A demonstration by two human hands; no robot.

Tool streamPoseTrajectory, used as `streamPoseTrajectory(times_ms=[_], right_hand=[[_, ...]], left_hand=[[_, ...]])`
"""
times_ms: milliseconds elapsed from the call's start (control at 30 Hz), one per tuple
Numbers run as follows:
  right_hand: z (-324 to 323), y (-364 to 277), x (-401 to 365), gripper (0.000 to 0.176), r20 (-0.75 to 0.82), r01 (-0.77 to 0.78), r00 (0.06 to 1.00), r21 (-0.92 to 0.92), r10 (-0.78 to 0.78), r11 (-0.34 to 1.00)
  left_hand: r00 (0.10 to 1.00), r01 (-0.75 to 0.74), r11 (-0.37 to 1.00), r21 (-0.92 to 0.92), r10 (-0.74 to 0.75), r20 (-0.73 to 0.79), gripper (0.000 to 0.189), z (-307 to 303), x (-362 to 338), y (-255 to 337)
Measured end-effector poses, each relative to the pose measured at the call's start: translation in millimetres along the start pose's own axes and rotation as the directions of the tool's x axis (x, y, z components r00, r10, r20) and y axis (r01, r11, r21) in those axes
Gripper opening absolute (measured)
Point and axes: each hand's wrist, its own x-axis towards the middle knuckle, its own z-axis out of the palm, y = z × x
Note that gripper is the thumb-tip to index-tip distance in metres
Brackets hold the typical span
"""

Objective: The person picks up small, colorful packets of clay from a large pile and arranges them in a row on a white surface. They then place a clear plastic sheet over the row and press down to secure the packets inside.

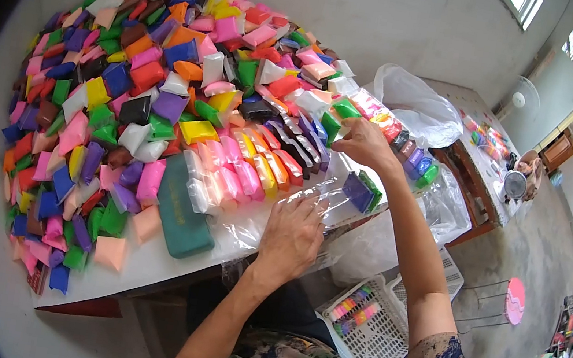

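Observation:
My left hand (293, 235) is closed on the edge of a clear plastic bag (245, 234) at the table's front. My right hand (364, 145) reaches over the table, its fingers bent around a small green packet (329, 126); its fingertips are partly hidden. Between the hands lie neat rows of soft, shiny packets, with white, pink (246, 177), yellow, orange, red, black (294, 152) and purple ones side by side. Below my right wrist sits a short stack of blue and green packets (361, 192). Another green packet (346, 108) lies just beyond the fingers.
A large heap of mixed coloured packets (138, 83) covers the table's left and back. A dark green box (181, 211) lies beside the rows. Bagged packets (415, 161) stand at the right. Below is a white plastic basket (372, 325); a pink stool (515, 301) stands farther right.

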Motion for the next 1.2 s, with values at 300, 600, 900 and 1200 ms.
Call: streamPoseTrajectory(times_ms=[300, 600, 900, 1200], right_hand=[[7.7, -7.1, 13.2, 0.039, 0.047, -0.023, 0.999, 0.029, 0.021, 0.999], [12.0, 2.5, 21.7, 0.052, 0.065, 0.056, 0.996, -0.008, -0.055, 0.998], [-19.6, 6.0, -16.9, 0.052, 0.076, 0.000, 0.997, 0.142, -0.011, 0.990], [-25.5, -42.1, -47.3, 0.040, 0.012, -0.014, 1.000, 0.213, 0.012, 0.977]], left_hand=[[1.000, 0.006, 1.000, -0.003, -0.006, 0.008, 0.036, -1.6, 0.7, 2.3], [1.000, 0.012, 1.000, -0.002, -0.012, 0.007, 0.036, -2.9, 2.5, 4.1], [1.000, 0.018, 1.000, 0.012, -0.018, -0.015, 0.035, -0.2, 1.2, 3.6], [0.999, 0.034, 0.999, -0.003, -0.034, -0.012, 0.035, 2.5, -1.0, 4.9]])
